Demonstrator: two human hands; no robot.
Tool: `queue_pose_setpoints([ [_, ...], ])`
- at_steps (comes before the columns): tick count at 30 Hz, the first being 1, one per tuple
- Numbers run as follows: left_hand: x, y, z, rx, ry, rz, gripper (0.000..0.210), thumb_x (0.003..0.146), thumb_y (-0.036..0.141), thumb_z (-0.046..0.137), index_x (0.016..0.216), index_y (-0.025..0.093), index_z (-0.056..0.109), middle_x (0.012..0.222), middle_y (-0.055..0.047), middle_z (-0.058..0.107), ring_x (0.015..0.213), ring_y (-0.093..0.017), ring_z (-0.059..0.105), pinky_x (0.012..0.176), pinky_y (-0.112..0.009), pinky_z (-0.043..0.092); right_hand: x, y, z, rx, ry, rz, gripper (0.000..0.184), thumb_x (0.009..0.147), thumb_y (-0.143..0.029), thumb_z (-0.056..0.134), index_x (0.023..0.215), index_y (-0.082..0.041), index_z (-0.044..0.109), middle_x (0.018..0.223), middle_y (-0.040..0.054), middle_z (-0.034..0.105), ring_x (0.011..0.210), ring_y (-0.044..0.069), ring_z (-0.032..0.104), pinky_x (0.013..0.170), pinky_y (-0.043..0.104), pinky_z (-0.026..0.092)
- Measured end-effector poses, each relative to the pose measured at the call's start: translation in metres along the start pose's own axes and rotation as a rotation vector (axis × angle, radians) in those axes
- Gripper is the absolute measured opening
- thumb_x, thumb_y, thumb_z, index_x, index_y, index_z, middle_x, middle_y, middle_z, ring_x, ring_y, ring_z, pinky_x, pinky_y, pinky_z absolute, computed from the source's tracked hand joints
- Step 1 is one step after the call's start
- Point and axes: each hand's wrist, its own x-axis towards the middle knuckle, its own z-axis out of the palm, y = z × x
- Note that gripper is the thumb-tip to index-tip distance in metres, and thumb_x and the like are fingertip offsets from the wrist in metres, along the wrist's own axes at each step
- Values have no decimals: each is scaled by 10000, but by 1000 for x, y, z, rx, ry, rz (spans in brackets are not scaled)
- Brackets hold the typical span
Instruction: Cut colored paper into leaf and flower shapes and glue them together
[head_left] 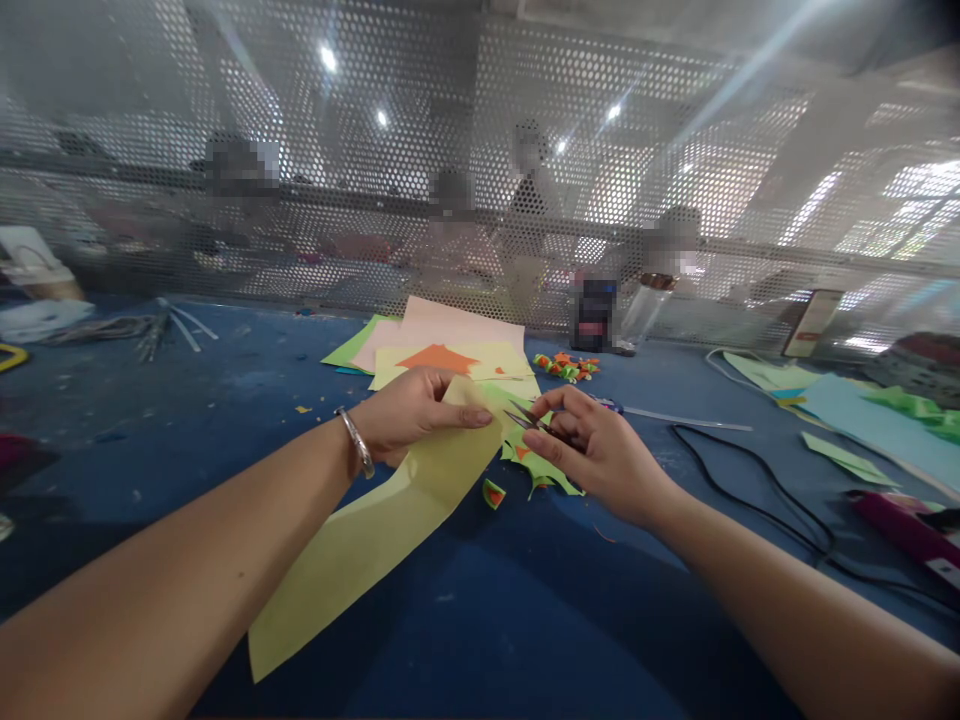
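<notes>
My left hand [424,410] pinches a long strip of yellow paper [375,540] near its upper end, the thumb lying across it. From there the strip slants down to the left, toward the front of the table. In my right hand [592,445] is a pair of small scissors [534,416], blades parted and pointing left at the paper's edge. Whether the blades touch the paper I cannot tell. Green paper scraps [544,472] lie beneath the scissors. A small folded green and orange paper piece [493,493] sits just in front of them.
Behind my hands is a stack of coloured paper sheets [465,325], beside a pile of green and orange folded pieces [568,367]. A metal ruler [690,418], a black cable [757,455] and a purple tool [907,525] are at right. A perforated screen [337,200] stands behind the blue table [465,640].
</notes>
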Motion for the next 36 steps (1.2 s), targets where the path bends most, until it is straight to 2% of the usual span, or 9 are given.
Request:
queue_pose_setpoints([
  [24, 0, -1, 1, 26, -23, 17, 283, 689, 369, 886, 830, 169, 744, 788, -52, 749, 646, -156, 685, 573, -235, 536, -1, -4, 0, 16, -19, -18, 287, 956, -487, 594, 1021, -212, 543, 579, -101, 302, 514, 98, 304, 493, 253, 240],
  [36, -1, -1, 4, 28, -5, -2, 291, 681, 361, 889, 821, 153, 741, 792, -65, 749, 637, -161, 687, 559, -233, 533, -1, -5, -1, 8, -40, 4, 278, 957, -484, 584, 972, -211, 535, 548, -101, 390, 488, 93, 337, 483, 260, 227],
])
